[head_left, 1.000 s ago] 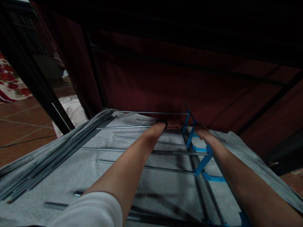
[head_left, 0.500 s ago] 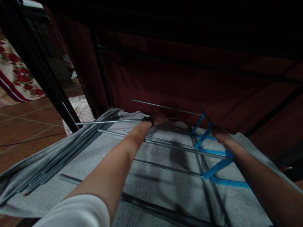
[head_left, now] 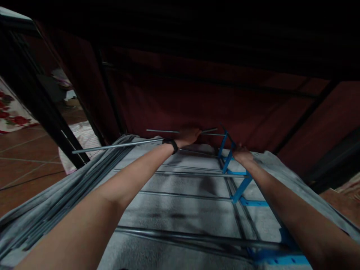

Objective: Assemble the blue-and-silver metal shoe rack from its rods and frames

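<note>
My left hand [head_left: 189, 137], with a dark band on its wrist, is closed around a thin grey metal tube [head_left: 118, 145]. The tube runs from the left, and its other end points toward a blue bracket [head_left: 223, 144]. At the far right of the rack, my right hand [head_left: 242, 154] is closed on the blue bracketed frame [head_left: 228, 159], by its dark bar; its fingertips are partly hidden. Several metal tubes [head_left: 185, 194] run leftward from the blue pieces, over a grey cloth [head_left: 180, 213].
A bundle of grey tubes [head_left: 81, 191] lies along the cloth's left side. Behind hangs a dark red curtain [head_left: 174, 101] on a black frame [head_left: 108, 90]. Black posts stand at left, with a striped cloth [head_left: 84, 137] on the tiled floor [head_left: 30, 165] beyond.
The tube in my left hand has moved up and its tip is closer to the far blue bracket. My right hand still grips the frame. The view has shifted to the right.
</note>
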